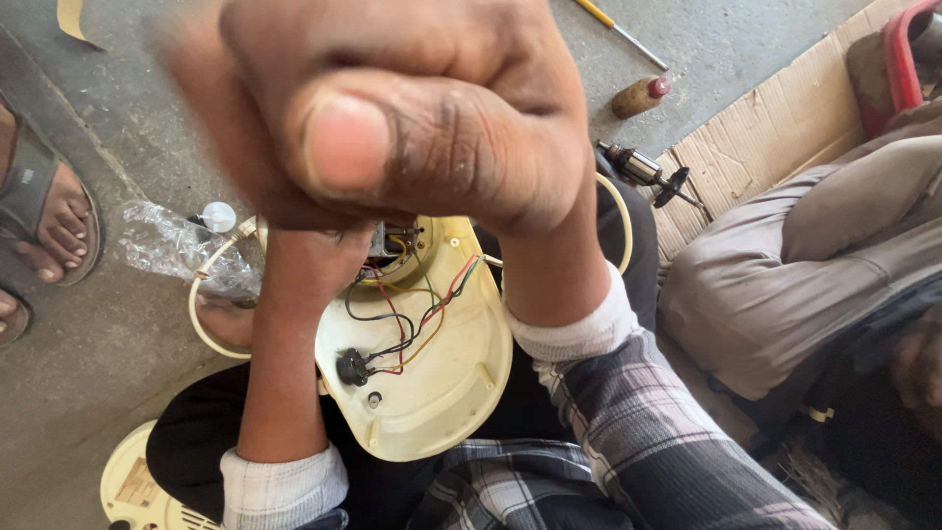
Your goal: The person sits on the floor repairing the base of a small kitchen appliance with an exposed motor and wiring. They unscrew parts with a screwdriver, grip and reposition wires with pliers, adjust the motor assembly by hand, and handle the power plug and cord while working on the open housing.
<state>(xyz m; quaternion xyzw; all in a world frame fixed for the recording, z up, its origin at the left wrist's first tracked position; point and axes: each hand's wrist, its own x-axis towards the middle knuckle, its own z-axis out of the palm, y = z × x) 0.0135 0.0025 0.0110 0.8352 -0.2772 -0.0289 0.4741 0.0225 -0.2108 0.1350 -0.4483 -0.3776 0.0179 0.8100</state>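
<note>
Right hand (392, 108): raised close to the head camera, blurred, curled into a closed fist, thumb across the front; nothing visible inside it, so whether anything is clasped cannot be told. Forearm descends toward 5 o'clock into a white cuff and plaid sleeve (638, 432).

Left hand (314, 250): lower, mostly hidden behind the fist; fingers not visible, grip cannot be told. Reaches up from 7 o'clock along a bare forearm, ends at the upper rim of the housing, apparently touching it near the wiring; the nearer hand to the housing.

Cream plastic housing (442, 383): open shell, resting on the lap over dark trousers, directly below the fist at 6 o'clock. Long axis roughly 12 to 6 o'clock, slightly tilted, hollow side up.

Contents of housing: red, black and yellow wires (417, 319) running from a round part at the top, partly hidden, down to a black knob-like component (351, 366) at 7 o'clock inside the shell; small grey stud just beside it.

Cream hoop or cord (201, 314): curves out from behind the left forearm at 9 o'clock.

Crumpled clear plastic bottle (172, 245): on the concrete floor at 9 o'clock, white cap beside it.

Cream grille piece (132, 491): at 8 o'clock, bottom edge of view.

Motor armature (643, 172): at 2 o'clock, on the edge of cardboard.

Small brown bottle with red cap (640, 95): at 1 o'clock, on the floor; thin rod well beyond it.

Another person: sandalled foot (44, 221) at 9 o'clock.
</note>
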